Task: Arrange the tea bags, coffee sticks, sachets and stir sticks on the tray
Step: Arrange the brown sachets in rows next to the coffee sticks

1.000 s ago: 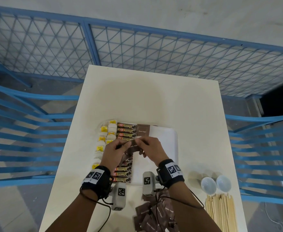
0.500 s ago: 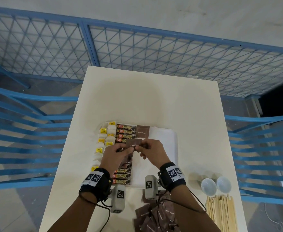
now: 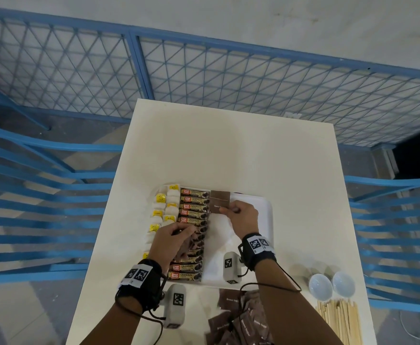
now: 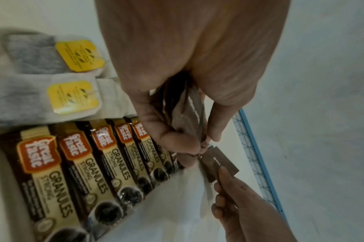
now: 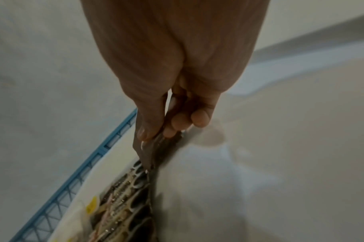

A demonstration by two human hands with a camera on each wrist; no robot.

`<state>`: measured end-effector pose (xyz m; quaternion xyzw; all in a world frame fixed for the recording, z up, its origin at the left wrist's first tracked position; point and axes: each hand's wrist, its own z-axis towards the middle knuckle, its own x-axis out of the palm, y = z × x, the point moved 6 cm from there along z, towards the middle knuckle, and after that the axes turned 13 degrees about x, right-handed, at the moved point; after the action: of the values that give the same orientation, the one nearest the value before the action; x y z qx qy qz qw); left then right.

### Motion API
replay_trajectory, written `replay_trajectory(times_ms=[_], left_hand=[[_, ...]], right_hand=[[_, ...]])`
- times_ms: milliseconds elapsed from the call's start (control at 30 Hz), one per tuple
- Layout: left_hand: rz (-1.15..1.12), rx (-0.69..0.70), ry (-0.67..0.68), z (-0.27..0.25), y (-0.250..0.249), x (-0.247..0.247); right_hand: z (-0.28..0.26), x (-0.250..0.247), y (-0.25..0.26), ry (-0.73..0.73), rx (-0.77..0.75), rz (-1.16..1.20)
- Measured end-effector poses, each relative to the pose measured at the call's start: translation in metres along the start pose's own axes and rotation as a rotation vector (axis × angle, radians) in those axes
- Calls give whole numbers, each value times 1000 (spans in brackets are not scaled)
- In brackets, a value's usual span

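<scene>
**Brown sachet laid beside the coffee sticks**

The right hand [image 3: 243,216] pinches a brown sachet [image 3: 220,207] by its edge between thumb and fingertips, holding it low over the white tray [image 3: 266,220], just past the knuckles and directly below another brown sachet [image 3: 220,195] already lying at the tray's far edge. From the right wrist view the sachet [image 5: 150,152] shows edge-on, so whether it touches the tray is unclear.

The left hand [image 3: 172,239] sits nearer the body and to the other hand's left, over the row of coffee sticks [image 3: 192,210]. Its thumb and fingers are curled round a small stack of brown sachets [image 4: 187,114] (the left wrist view shows several layered together).

Left of that hand, tea bags [image 3: 164,207] with yellow tags lie in two columns along the tray's edge.

Behind both wrists, on the table [image 3: 228,145], is a loose heap of more brown sachets [image 3: 241,324]. To the right of the right forearm lie a bundle of wooden stir sticks [image 3: 338,322] and two white cups [image 3: 330,286] on their sides.
</scene>
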<state>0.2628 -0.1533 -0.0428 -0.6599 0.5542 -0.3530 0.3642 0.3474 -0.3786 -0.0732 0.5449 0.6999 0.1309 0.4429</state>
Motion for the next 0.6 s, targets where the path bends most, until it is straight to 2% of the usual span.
replay_trajectory(times_ms=[600], left_hand=[[-37,-49,28,6,0,3]], right_hand=[[-2,3,-2,-91,23,-104]])
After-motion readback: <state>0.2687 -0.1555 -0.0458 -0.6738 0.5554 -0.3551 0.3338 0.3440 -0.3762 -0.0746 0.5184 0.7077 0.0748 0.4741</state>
